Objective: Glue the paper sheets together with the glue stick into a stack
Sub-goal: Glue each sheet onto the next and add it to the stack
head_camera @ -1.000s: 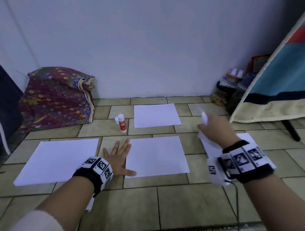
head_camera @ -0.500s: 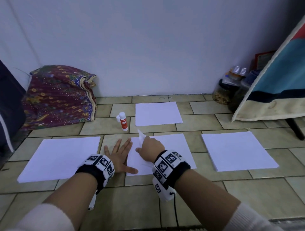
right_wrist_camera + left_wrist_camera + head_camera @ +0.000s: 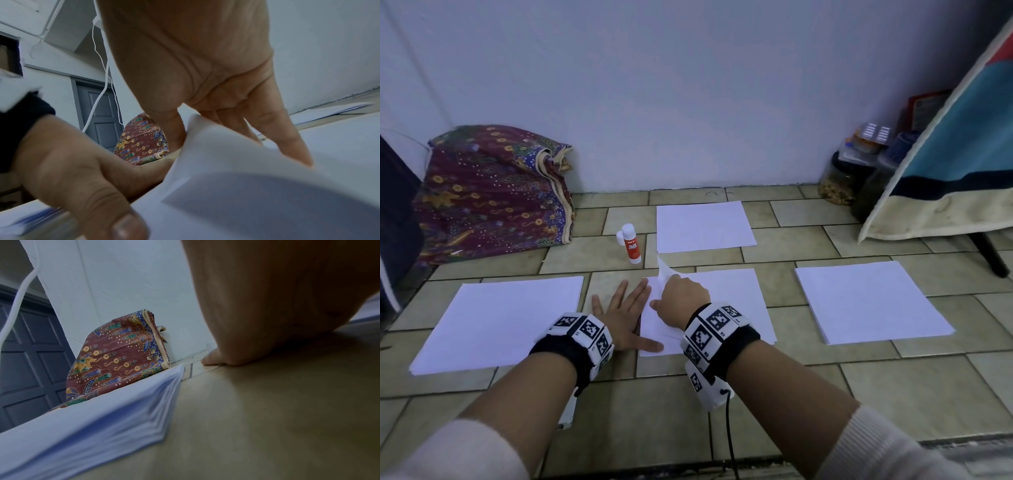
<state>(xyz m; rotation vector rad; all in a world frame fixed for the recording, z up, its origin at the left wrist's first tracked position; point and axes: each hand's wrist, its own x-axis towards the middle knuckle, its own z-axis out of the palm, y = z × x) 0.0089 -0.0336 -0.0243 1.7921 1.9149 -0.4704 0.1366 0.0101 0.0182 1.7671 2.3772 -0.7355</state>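
— Where do we stand on the tiled floor [image 3: 774, 394]?
— Our left hand [image 3: 621, 318] lies flat, fingers spread, thumb on the centre paper stack's [image 3: 736, 301] near-left edge.
— And the right?
— Our right hand [image 3: 681, 303] pinches the lifted top sheet [image 3: 236, 162] above that stack. The glue stick [image 3: 631, 244] stands upright beyond both hands, untouched.
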